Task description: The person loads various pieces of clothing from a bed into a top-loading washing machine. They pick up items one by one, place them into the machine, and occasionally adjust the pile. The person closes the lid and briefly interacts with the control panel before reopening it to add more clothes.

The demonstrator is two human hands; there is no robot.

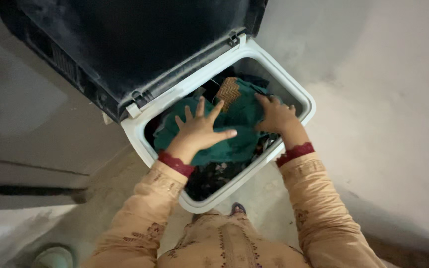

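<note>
Pressing laundry down into a top-loading washing machine (301, 94).
Left hand (198, 131) flat, fingers splayed on the green garment (242, 111); right hand (276, 116) fingers curled into it; press evenly, clear of the rim.

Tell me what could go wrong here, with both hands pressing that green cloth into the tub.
The raised dark lid stands right above the left hand and right hand; if it drops, it could catch them. The green garment is heaped near the white rim, so an edge might spill over or get trapped.
</note>
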